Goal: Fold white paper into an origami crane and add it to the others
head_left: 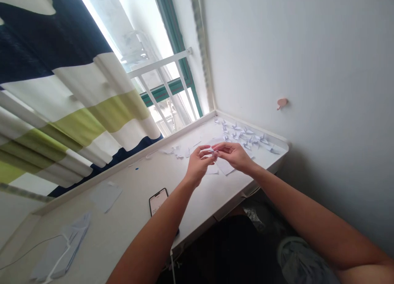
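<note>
My left hand and my right hand meet above the white desk, fingertips pinched together. Between them is a small piece of folded white paper, mostly covered by the fingers. Under my hands lie flat sheets of white paper. Just beyond my right hand, several small folded paper figures stand grouped toward the desk's far right corner. Torn paper scraps lie to the left of my left hand.
A phone with a lit screen lies partly behind my left forearm. Paper stacks and a white cable occupy the desk's left end. The desk's raised rim runs below a striped curtain; a wall borders the right.
</note>
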### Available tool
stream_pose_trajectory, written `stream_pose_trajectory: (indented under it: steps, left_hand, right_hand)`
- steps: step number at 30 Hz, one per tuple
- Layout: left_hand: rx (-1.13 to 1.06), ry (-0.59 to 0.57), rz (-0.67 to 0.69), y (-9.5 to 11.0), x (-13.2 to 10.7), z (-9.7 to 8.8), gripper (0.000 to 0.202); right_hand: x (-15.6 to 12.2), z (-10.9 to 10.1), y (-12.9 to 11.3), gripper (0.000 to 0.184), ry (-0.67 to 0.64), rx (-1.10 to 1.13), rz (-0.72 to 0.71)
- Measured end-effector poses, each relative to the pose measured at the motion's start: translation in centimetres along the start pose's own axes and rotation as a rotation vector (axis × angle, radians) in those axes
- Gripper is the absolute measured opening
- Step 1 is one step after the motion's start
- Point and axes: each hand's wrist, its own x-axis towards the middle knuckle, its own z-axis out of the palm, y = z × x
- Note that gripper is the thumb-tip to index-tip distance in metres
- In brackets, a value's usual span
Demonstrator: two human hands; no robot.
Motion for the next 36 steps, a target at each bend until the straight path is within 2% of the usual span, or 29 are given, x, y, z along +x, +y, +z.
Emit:
stream_pose_trajectory:
  steps: [5,8,11,14,18,22,26,31,33,36]
  left_hand:
    - [-0.03,-0.084,-0.097,-2.6,2.4,5.8,0.054]
    - [-0.027,-0.122,-0.147,-4.3,3.2,8.8,0.048]
    - [0.025,-0.157,-0.18,-5.9,3.6,10.9,0.039]
    - [0.08,-0.174,-0.203,-6.8,3.7,11.9,0.036]
    - [0.193,-0.202,-0.223,-6.8,3.7,11.9,0.04]
    - [0.457,-0.251,-0.196,-5.7,3.4,11.2,0.049]
    - [0.554,-0.255,-0.184,-4.4,2.9,10.2,0.057]
    - [0.569,-0.237,-0.118,-4.1,2.5,8.2,0.05]
    - [0.612,-0.216,-0.042,-4.5,2.4,7.5,0.044]
    - [0.611,-0.262,0.009,-4.9,2.1,6.9,0.038]
  right_hand:
    - [-1.6,-6.6,0.4,0.03,0.047,-0.269,0.013]
    - [-2.8,-9.7,0.6,0.025,0.09,-0.415,0.007]
    - [-3.9,-11.8,1.2,0.025,0.124,-0.522,0.017]
    - [-4.6,-12.9,1.8,0.025,0.147,-0.58,0.023]
    - [-5.0,-13.5,2.8,0.027,0.145,-0.614,0.032]
    - [-5.2,-13.7,3.1,0.026,0.057,-0.663,0.024]
    - [-5.2,-13.9,2.7,0.021,-0.024,-0.728,0.014]
    - [-4.6,-14.0,1.2,0.015,-0.205,-0.943,0.074]
    - [-4.1,-13.9,0.5,0.013,-0.243,-1.008,0.092]
    - [-3.2,-13.6,-0.1,0.012,-0.29,-1.064,0.123]
